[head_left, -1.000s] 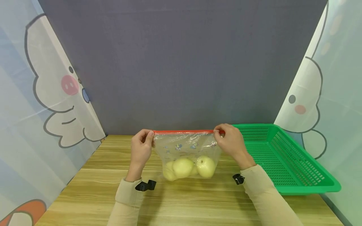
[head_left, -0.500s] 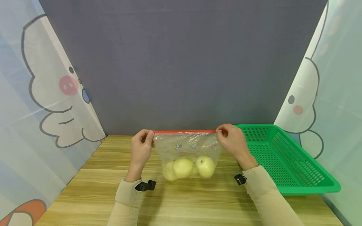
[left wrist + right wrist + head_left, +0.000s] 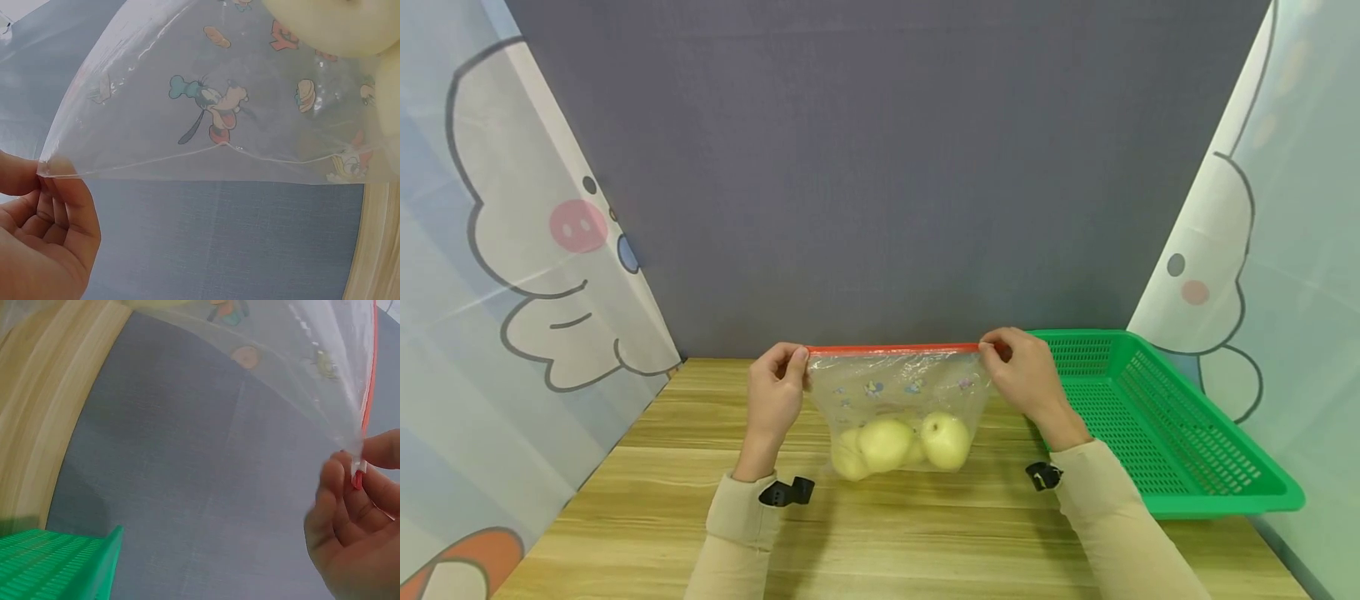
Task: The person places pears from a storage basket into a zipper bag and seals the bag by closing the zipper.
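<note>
A clear zip bag with cartoon prints is held up by its top corners, its red zip strip stretched straight and level. Several round yellow-green fruits lie in its bottom; one shows a stem hollow. My left hand pinches the left corner between thumb and fingers; the left wrist view shows the clear corner in that hand. At the opposite end my right hand pinches the strip. There, a small whitish piece with a red tip pokes out between the fingers of that hand.
To the right stands a green slotted plastic basket, close beside my right forearm. The wooden table lies under the bag. A grey cloth rises behind, with cartoon-printed curtains at both sides.
My right hand has slid a little to the right along the red strip, out to the bag's corner. The left hand and the fruits have stayed nearly still.
</note>
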`<move>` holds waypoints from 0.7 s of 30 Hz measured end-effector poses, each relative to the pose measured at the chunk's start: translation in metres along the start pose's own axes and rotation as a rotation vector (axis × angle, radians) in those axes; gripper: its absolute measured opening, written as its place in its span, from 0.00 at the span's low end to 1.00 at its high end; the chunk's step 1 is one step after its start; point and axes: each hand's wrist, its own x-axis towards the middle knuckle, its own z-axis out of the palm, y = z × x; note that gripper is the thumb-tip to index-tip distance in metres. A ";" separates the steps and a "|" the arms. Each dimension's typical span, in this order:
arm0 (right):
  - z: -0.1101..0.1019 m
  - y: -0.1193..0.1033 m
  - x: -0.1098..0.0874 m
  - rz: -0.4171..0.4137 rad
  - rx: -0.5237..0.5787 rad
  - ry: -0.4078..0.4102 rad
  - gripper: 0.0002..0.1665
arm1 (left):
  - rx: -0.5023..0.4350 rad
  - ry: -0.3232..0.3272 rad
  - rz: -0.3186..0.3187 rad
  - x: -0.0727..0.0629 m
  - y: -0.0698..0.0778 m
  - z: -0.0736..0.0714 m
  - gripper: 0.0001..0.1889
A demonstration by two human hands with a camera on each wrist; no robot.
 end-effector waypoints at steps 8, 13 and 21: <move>-0.010 -0.003 0.009 0.000 0.070 -0.012 0.10 | 0.002 -0.029 -0.027 0.007 0.000 0.003 0.11; -0.012 0.000 0.018 0.057 0.068 -0.040 0.11 | 0.054 -0.084 -0.075 0.024 0.000 0.007 0.11; -0.010 0.000 0.042 0.118 0.054 -0.062 0.14 | 0.151 -0.122 -0.109 0.062 -0.006 0.016 0.11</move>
